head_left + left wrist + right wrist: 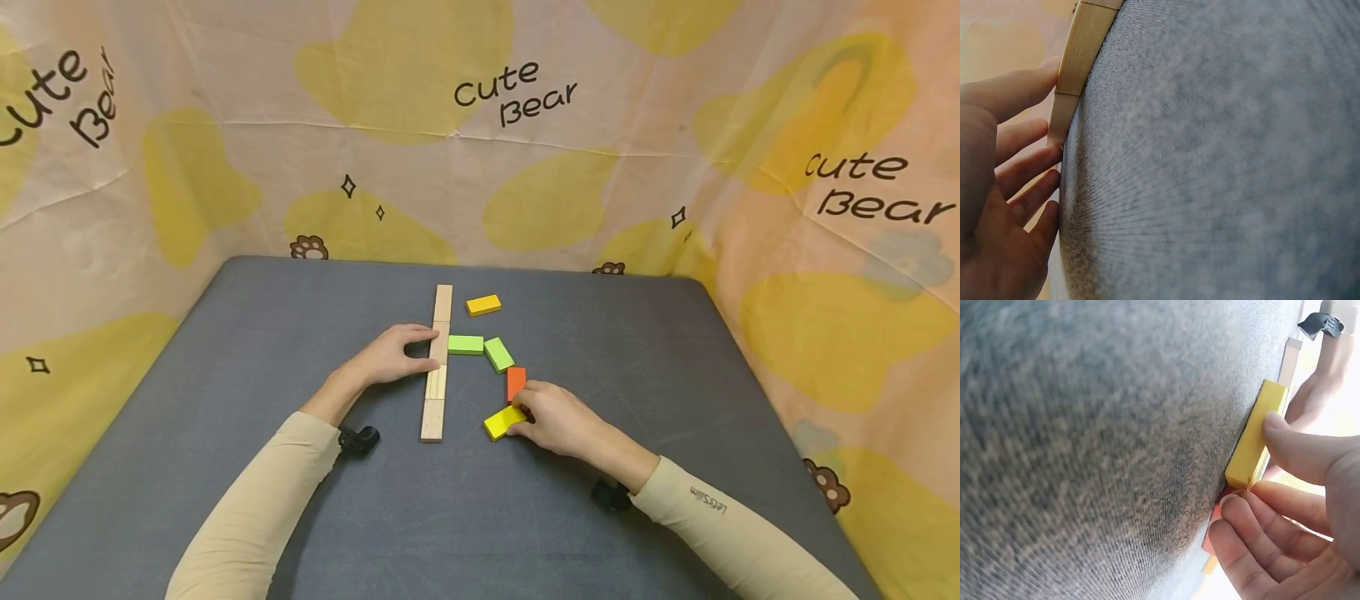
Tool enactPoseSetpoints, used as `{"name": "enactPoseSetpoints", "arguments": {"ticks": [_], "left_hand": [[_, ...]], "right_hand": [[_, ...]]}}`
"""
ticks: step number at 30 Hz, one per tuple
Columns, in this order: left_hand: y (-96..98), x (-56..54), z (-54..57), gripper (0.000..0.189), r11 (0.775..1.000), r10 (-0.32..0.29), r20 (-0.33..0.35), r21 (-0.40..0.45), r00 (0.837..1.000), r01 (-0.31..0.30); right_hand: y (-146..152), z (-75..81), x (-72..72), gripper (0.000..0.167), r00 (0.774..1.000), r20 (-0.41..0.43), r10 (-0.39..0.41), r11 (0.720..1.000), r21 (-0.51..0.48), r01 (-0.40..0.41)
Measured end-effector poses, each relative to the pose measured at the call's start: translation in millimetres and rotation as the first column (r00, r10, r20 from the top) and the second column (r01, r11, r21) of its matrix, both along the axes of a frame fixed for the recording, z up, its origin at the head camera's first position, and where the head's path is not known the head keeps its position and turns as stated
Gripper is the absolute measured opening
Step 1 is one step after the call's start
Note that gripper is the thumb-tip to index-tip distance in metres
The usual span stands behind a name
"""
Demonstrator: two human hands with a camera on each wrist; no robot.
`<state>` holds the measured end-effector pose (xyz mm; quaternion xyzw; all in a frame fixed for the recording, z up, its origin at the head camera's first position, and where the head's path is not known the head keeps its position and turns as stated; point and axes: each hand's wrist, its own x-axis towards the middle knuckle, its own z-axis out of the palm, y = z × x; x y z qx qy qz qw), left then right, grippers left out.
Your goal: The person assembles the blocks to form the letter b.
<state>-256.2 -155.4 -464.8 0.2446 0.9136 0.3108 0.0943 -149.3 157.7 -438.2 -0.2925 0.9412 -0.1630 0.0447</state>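
Note:
In the head view, a straight row of plain wooden blocks (433, 421) lies on the table, and my left hand (392, 354) touches its left side with thumb and fingers extended. Two green blocks, the nearer one to the row a light green block (467, 345) and the other a tilted green block (498, 355), curve off to the right. A red block (516, 382) follows, partly covered by my right hand (562, 419). That hand pinches a yellow block (498, 423) between thumb and fingers, at the red block's near end. The yellow block (1254, 437) lies slanted on the table.
An orange-yellow block (483, 306) lies apart, right of the row's far end. The grey table (600, 333) is bordered by a patterned cloth (420, 192) at the back and sides. Each wrist wears a black camera (360, 442).

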Motion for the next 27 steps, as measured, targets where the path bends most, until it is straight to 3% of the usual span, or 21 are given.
{"name": "enactPoseSetpoints", "arguments": {"ticks": [8,18,27], "left_hand": [[0.0,0.6,0.3,0.066,1.000,-0.004,-0.004,-0.004,1.000,0.004],[0.3,-1.4,0.5,0.068,1.000,0.000,0.013,-0.018,1.000,0.000],[-1.2,-2.1,-0.2,0.068,1.000,-0.009,-0.002,-0.012,1.000,0.009]], "right_hand": [[1,1.1,-4.1,0.031,0.999,0.010,0.039,0.999,0.020,-0.039],[5,12.4,-11.0,0.019,0.995,0.030,0.094,0.995,-0.032,-0.093],[6,32.5,-32.0,0.019,0.999,0.023,0.041,0.996,-0.078,-0.039]]}}
